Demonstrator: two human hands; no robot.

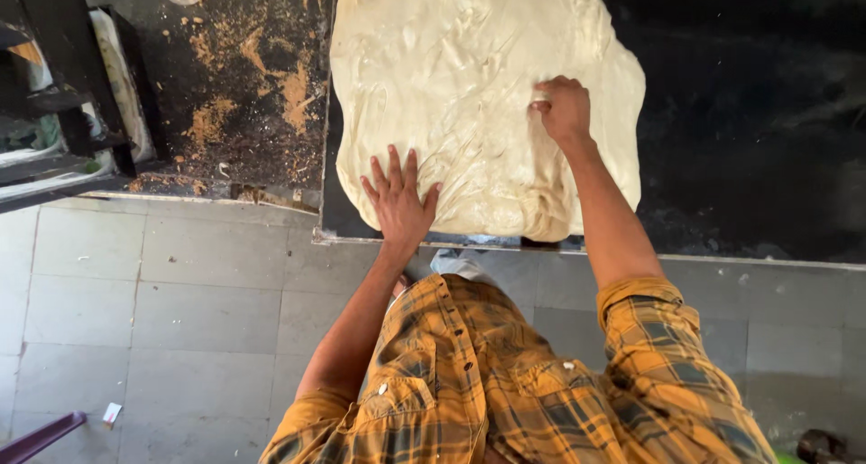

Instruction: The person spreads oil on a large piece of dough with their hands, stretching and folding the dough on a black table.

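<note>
Dough (469,76) lies on the table (749,112); left hand (399,198) presses flat and open, right hand (564,110) digs in curled, to knead it.

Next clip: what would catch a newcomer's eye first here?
A big pale slab of dough spread over the dark worktop fills the upper middle. The left hand presses flat on its near edge, while the right hand digs bent fingers into its right side. Brown crumbs litter the counter at left.

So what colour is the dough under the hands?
Pale cream dough, clearest in the head view.
</note>
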